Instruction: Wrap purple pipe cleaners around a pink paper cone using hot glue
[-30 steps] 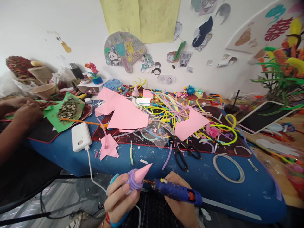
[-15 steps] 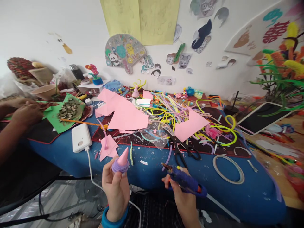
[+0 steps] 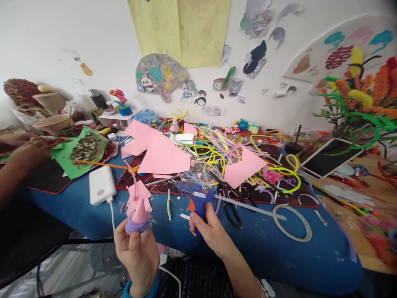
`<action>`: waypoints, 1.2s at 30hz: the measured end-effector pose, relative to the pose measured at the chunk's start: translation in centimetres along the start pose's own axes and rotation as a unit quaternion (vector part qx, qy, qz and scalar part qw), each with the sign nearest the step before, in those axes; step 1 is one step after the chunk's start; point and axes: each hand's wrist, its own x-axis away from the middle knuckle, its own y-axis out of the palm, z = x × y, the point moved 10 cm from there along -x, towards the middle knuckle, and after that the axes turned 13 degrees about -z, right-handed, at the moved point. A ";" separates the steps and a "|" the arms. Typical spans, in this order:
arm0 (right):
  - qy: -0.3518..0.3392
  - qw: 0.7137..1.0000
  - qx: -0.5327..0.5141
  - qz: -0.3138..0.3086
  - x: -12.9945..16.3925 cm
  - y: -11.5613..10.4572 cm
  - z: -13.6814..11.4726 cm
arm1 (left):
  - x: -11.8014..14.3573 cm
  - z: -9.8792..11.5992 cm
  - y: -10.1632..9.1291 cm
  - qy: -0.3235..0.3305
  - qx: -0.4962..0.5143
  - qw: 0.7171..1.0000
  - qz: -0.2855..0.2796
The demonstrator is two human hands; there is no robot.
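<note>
My left hand [image 3: 138, 254] holds up a small pink paper cone [image 3: 139, 205] with a purple fuzzy rim, tip pointing up, in front of the table's near edge. My right hand [image 3: 211, 229] grips a blue hot glue gun [image 3: 196, 195] by its handle, nozzle pointing left, low over the blue table cover [image 3: 266, 252]. A white glue stick sticks out of the gun's back toward the right. Black scissors [image 3: 234, 205] lie just right of the gun.
Pink paper pieces [image 3: 163, 151], a heap of coloured pipe cleaners [image 3: 223, 145], a white power bank [image 3: 101, 190] with its cable and a tape ring [image 3: 291, 217] lie on the table. Another person's hands [image 3: 26, 151] work at the left by green paper. A tablet [image 3: 328, 157] leans at the right.
My right hand has carried the glue gun up and left from beside the cone to over the table edge. My left hand has turned the cone upright and drifted left.
</note>
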 end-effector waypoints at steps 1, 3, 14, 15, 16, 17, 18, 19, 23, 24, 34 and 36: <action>0.009 1.000 -0.002 -0.024 -0.8 0.5 -0.1 | 0.0 0.0 -0.1 0.005 -0.001 1.000 0.000; 0.020 0.998 -0.005 -0.063 -2.3 1.5 -0.2 | 0.0 -0.1 -0.2 0.006 0.001 1.000 0.002; -0.030 0.982 0.186 -0.020 -7.5 0.7 0.7 | -0.1 -0.8 -0.4 0.005 -0.010 1.000 -0.016; -0.038 0.973 0.228 0.004 -7.8 0.2 0.6 | -0.1 -1.2 -0.2 -0.008 -0.014 1.000 -0.023; -0.044 0.962 0.270 0.027 -7.9 -0.1 0.4 | 0.0 -1.7 -0.1 -0.024 -0.018 0.999 -0.027; -0.048 0.948 0.310 0.048 -8.0 -0.4 0.0 | 0.1 -2.2 -0.1 -0.041 -0.019 0.999 -0.029; -0.052 0.934 0.348 0.065 -7.9 -0.6 -0.4 | 0.2 -2.6 -0.1 -0.056 -0.019 0.998 -0.030; -0.055 0.920 0.381 0.077 -7.5 -0.7 -1.0 | 0.3 -3.0 0.0 -0.071 -0.018 0.997 -0.031; -0.058 0.878 0.473 0.045 -3.7 -1.1 -3.6 | 0.6 -4.2 1.0 -0.127 -0.007 0.990 -0.059; -0.058 0.871 0.488 0.023 -2.1 -1.4 -4.1 | 0.7 -4.4 1.4 -0.138 -0.005 0.988 -0.071; -0.090 0.745 0.661 -0.018 4.6 -4.8 -5.1 | 2.7 -6.0 6.5 -0.229 0.035 0.956 -0.179; -0.156 0.741 0.653 -0.011 4.6 -3.8 -6.4 | 3.3 -6.3 7.3 -0.255 0.031 0.947 -0.195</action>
